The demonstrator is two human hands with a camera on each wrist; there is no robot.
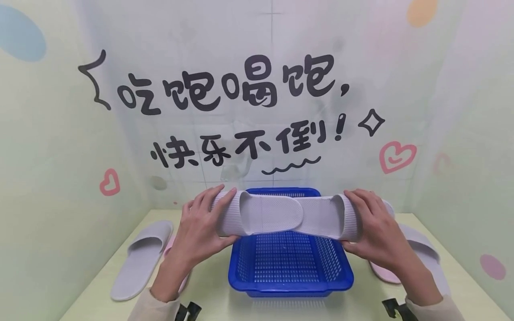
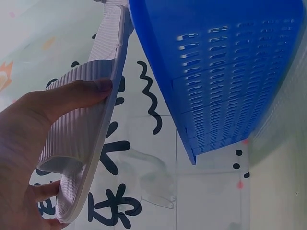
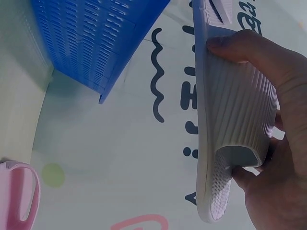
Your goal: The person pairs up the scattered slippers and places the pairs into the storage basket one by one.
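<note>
My left hand (image 1: 201,223) grips a pale lavender-white slipper (image 1: 269,215) around its ribbed strap, thumb on the near side. The matching slipper (image 1: 321,218) is in my right hand (image 1: 376,227), also held at the strap. Both are lifted level above a blue plastic basket (image 1: 291,286), heels toward each other, and the left heel overlaps the right one in front. From the left wrist, the thumb lies across the ribbed strap (image 2: 76,124). In the right wrist view, the thumb presses the other strap (image 3: 235,100) near the sole's edge.
A whitish slipper (image 1: 138,263) lies on the table at left, with a pink slipper (image 1: 184,281) partly behind my left wrist. On the right are another whitish slipper (image 1: 431,263) and a pink one (image 1: 385,273), both partly covered by my right arm. Printed curtain walls (image 1: 257,35) enclose the table.
</note>
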